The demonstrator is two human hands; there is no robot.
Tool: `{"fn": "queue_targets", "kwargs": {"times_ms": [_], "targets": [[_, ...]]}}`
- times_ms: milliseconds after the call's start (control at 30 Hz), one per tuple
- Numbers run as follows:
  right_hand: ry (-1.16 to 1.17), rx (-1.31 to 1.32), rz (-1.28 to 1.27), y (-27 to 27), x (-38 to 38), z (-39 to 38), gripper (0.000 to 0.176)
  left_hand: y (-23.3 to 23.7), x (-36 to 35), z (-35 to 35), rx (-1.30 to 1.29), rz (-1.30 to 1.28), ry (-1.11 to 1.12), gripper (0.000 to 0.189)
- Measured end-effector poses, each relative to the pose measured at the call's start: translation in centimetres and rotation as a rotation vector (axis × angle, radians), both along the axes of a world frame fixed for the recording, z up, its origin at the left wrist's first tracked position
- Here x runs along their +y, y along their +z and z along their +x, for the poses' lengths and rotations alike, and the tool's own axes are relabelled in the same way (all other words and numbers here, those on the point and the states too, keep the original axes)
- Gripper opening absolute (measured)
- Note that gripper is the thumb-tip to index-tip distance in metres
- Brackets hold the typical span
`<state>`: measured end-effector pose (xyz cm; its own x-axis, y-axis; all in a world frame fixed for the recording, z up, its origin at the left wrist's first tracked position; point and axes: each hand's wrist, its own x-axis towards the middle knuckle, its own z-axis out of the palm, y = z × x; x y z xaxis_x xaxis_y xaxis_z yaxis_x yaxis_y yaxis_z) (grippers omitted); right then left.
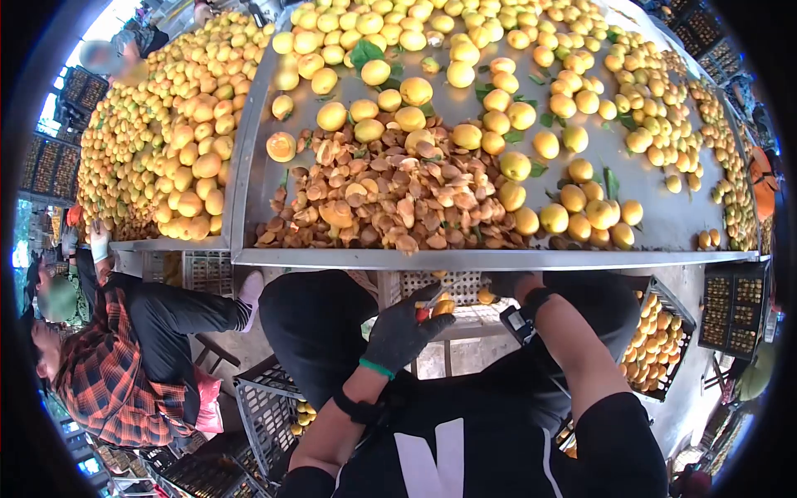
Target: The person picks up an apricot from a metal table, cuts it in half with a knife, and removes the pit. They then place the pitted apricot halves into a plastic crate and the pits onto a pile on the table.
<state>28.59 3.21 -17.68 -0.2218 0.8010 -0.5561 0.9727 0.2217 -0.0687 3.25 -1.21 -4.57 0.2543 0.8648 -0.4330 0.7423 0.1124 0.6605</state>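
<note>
My left hand, in a dark glove with a teal cuff, is closed below the table edge. Its fingers hold an orange apricot piece and what looks like a small knife with a red handle. To its right, my right hand is also dark-gloved and partly hidden under the table's lip. An apricot shows at its fingertips, which look closed on it. On the metal table ahead lie a heap of apricot pits and scraps and many whole apricots.
A crate stands beneath my hands, between my knees. Another fruit-filled crate is at my right, and a black crate at my left. A person in a plaid shirt sits to the left by a second fruit-covered table.
</note>
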Motion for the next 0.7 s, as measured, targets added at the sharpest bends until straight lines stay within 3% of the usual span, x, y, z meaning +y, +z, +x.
{"fn": "queue_targets", "kwargs": {"times_ms": [33,67,133,200,233,267,333,400,467,700], "targets": [[-0.144,0.035,-0.082,-0.3,0.0,-0.1,0.049,-0.5,0.3,-0.4,-0.065,0.009,0.021,0.057],[-0.150,0.150,0.083,-0.3,-0.8,-0.9,0.048,-1.0,0.6,-0.7,-0.127,0.021,0.046,0.057],[-0.153,0.213,0.027,0.0,2.1,-3.2,0.047,-1.2,1.2,-1.0,-0.038,-0.038,0.078,0.058],[-0.160,0.328,-0.049,0.8,2.0,-3.7,0.047,-4.8,0.1,-2.1,-0.183,-0.095,0.134,0.055],[-0.156,0.398,-0.081,1.5,3.7,-4.0,0.047,-3.3,0.9,-1.9,-0.141,-0.074,0.103,0.045],[-0.136,0.480,-0.101,2.7,5.3,-4.8,0.047,-2.0,2.0,-1.5,-0.086,-0.035,0.081,0.036],[-0.052,0.678,-0.115,6.8,8.9,-7.6,0.047,-4.5,1.1,-2.4,-0.120,-0.129,-0.034,0.047],[0.038,0.862,-0.169,9.8,8.5,-7.7,0.047,-5.8,0.2,-2.2,-0.254,-0.275,0.137,0.040],[0.089,0.985,-0.232,9.2,9.2,-7.9,0.047,-9.3,-0.5,-2.5,-0.151,-0.200,-0.077,0.035],[0.080,1.181,-0.484,8.1,6.9,-3.1,0.046,-8.4,-0.5,-1.8,-0.255,-0.139,0.162,0.026]]}}
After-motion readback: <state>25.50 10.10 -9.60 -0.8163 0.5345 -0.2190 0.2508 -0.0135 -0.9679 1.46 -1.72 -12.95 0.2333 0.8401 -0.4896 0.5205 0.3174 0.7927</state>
